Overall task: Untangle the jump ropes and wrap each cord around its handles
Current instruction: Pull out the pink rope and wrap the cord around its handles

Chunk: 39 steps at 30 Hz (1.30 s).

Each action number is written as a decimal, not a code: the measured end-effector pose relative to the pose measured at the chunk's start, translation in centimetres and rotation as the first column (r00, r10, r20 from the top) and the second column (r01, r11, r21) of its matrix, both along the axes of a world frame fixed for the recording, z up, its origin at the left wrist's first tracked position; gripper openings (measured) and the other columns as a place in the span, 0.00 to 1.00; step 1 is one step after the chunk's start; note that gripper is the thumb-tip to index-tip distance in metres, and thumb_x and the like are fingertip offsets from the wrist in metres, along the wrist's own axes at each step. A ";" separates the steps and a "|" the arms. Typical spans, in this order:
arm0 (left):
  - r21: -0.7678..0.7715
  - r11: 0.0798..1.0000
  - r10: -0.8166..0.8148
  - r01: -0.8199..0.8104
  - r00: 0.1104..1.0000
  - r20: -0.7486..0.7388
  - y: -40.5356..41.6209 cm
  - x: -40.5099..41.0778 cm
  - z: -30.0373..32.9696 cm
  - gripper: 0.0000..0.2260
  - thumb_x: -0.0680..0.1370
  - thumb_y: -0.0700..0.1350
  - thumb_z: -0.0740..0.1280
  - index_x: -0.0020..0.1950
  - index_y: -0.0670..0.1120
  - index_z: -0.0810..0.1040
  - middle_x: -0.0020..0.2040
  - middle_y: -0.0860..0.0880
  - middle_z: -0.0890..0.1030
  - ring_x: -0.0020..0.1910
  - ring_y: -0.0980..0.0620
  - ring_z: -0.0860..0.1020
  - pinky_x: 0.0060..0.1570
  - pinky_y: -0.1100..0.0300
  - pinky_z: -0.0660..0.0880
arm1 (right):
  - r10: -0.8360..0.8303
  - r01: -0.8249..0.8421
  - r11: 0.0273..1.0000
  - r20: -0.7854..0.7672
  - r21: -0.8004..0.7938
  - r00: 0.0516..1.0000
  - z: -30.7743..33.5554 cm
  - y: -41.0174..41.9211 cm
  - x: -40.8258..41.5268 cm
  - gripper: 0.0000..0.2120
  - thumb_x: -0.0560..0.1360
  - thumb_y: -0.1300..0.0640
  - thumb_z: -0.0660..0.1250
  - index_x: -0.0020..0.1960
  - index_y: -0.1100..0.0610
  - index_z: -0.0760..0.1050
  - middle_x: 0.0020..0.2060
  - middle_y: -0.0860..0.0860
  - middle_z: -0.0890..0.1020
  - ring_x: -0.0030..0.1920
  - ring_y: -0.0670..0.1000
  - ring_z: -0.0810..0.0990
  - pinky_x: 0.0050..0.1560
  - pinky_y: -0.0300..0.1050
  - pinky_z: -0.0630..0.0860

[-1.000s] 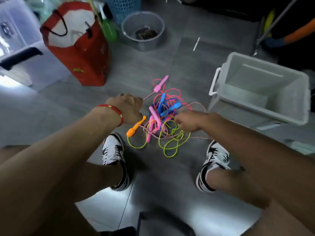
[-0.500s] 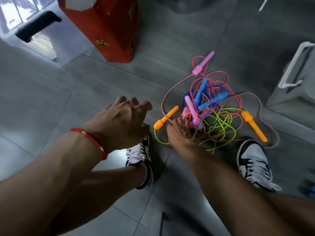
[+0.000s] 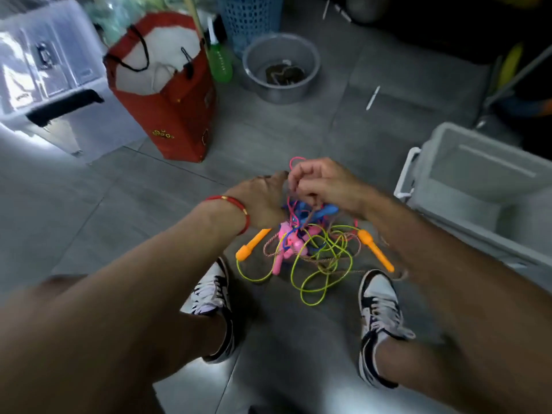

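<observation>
With the tangle of jump ropes (image 3: 304,249) on the floor just in front of the shoes, the right hand (image 3: 322,183) pinches lifted pink cord, the left hand's (image 3: 263,198) grip is unclear, so untangling looks barely begun and next calls for freeing one rope.

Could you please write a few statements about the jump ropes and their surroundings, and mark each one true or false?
1. Both hands are raised over the tangle of jump ropes. True.
2. The right hand has its fingers curled round pink cord. True.
3. Each cord is already wrapped around its handles. False: the cords lie in one knotted heap on the floor.
4. The two orange handles lie at opposite sides of the heap. True.
5. The white bin holds the ropes. False: no rope shows in it.
6. The red bag stands to the right of the ropes. False: it stands beyond them to the left.
</observation>
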<state>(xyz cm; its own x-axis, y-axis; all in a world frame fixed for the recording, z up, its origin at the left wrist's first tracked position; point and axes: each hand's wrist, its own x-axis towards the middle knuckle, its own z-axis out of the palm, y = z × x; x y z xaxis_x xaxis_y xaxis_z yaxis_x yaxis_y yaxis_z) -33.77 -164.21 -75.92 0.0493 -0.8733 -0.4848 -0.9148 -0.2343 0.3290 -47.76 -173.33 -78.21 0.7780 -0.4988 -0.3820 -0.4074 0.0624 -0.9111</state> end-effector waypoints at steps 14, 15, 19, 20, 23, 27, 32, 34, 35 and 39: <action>-0.062 0.958 0.248 -0.280 0.916 -0.314 1.1 -3.5 -1.1 0.09 0.78 0.40 0.65 0.45 0.37 0.83 0.42 0.37 0.84 0.40 0.42 0.83 0.44 0.50 0.82 | -0.309 0.116 0.713 -0.161 -0.691 0.937 10.0 0.2 -16.1 0.06 0.76 0.53 0.72 0.45 0.54 0.85 0.29 0.44 0.76 0.32 0.44 0.72 0.36 0.39 0.68; -0.013 0.977 0.196 -0.213 0.922 -0.334 2.0 -4.2 -1.0 0.08 0.77 0.39 0.66 0.42 0.38 0.83 0.38 0.39 0.84 0.37 0.44 0.82 0.42 0.52 0.82 | -0.299 0.095 0.735 -0.195 -0.671 0.934 9.1 0.8 -15.9 0.06 0.77 0.52 0.71 0.44 0.53 0.84 0.31 0.44 0.79 0.35 0.46 0.75 0.39 0.40 0.70; 0.181 0.983 0.109 -0.024 0.874 -0.474 6.4 -6.9 -0.6 0.07 0.71 0.45 0.72 0.39 0.41 0.83 0.34 0.44 0.83 0.35 0.48 0.79 0.40 0.57 0.75 | -0.079 -0.048 0.880 -0.244 -0.472 0.967 9.5 3.2 -13.5 0.12 0.79 0.51 0.69 0.38 0.53 0.82 0.29 0.45 0.80 0.32 0.44 0.76 0.40 0.42 0.72; 0.240 0.970 0.110 0.029 0.832 -0.543 7.6 -7.6 -0.3 0.09 0.69 0.45 0.72 0.43 0.40 0.84 0.40 0.40 0.85 0.41 0.44 0.81 0.47 0.53 0.76 | -0.006 -0.098 0.911 -0.253 -0.400 0.967 10.1 4.2 -13.1 0.13 0.79 0.51 0.69 0.38 0.54 0.82 0.30 0.48 0.79 0.32 0.44 0.76 0.39 0.41 0.72; 0.466 0.864 0.226 0.191 0.679 -0.698 10.3 -8.5 0.4 0.16 0.69 0.35 0.66 0.57 0.35 0.80 0.52 0.33 0.82 0.54 0.36 0.80 0.63 0.44 0.73 | 0.242 -0.275 0.950 -0.209 -0.148 0.948 11.1 7.5 -12.8 0.11 0.79 0.56 0.69 0.44 0.62 0.83 0.35 0.50 0.82 0.36 0.45 0.81 0.42 0.39 0.77; 0.671 0.700 0.536 0.246 0.441 -0.720 12.5 -8.0 -0.7 0.24 0.72 0.26 0.53 0.68 0.32 0.70 0.54 0.30 0.80 0.57 0.31 0.77 0.66 0.38 0.71 | 0.329 -0.329 0.944 -0.003 0.033 0.944 11.2 10.7 -13.2 0.08 0.79 0.63 0.69 0.51 0.68 0.82 0.45 0.58 0.86 0.46 0.46 0.83 0.47 0.34 0.77; 0.792 0.573 0.811 -0.208 0.004 -0.585 11.8 -10.6 -3.7 0.17 0.83 0.52 0.59 0.61 0.40 0.77 0.55 0.38 0.82 0.51 0.41 0.84 0.52 0.44 0.80 | 0.478 -0.471 0.872 -0.024 0.133 0.878 8.5 12.8 -14.6 0.05 0.78 0.63 0.69 0.51 0.62 0.83 0.45 0.55 0.84 0.46 0.47 0.80 0.51 0.42 0.75; 0.729 0.576 0.785 -0.369 0.002 -0.619 11.1 -11.0 -3.8 0.10 0.83 0.48 0.61 0.52 0.42 0.77 0.44 0.42 0.82 0.39 0.45 0.84 0.49 0.45 0.79 | 0.528 -0.513 0.841 -0.059 0.171 0.847 7.6 13.5 -15.4 0.05 0.79 0.62 0.69 0.52 0.61 0.82 0.42 0.53 0.84 0.44 0.45 0.80 0.49 0.39 0.74; 0.662 0.592 0.765 -0.460 0.060 -0.642 10.8 -10.8 -3.7 0.07 0.83 0.44 0.62 0.50 0.43 0.77 0.39 0.44 0.80 0.35 0.47 0.82 0.48 0.46 0.79 | 0.486 -0.463 0.864 -0.080 0.198 0.870 7.1 13.3 -15.6 0.06 0.79 0.62 0.68 0.53 0.62 0.81 0.42 0.53 0.84 0.44 0.46 0.81 0.49 0.38 0.75; 0.457 0.727 0.665 -0.512 0.360 -0.654 11.7 -10.5 -2.7 0.05 0.82 0.40 0.63 0.52 0.41 0.78 0.39 0.41 0.83 0.35 0.47 0.82 0.43 0.53 0.82 | 0.063 -0.107 0.989 -0.357 -0.103 0.932 4.1 10.0 -16.5 0.07 0.78 0.58 0.68 0.51 0.59 0.83 0.44 0.52 0.86 0.46 0.45 0.80 0.44 0.35 0.73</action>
<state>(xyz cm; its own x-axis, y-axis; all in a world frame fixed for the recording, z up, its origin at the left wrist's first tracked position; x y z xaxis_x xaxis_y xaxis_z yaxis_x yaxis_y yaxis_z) -44.24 -152.52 -78.59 0.0871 -0.6847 -0.7236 0.0473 -0.7227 0.6896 -64.23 -163.35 -74.12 0.6455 -0.4952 -0.5815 -0.7024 -0.0859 -0.7066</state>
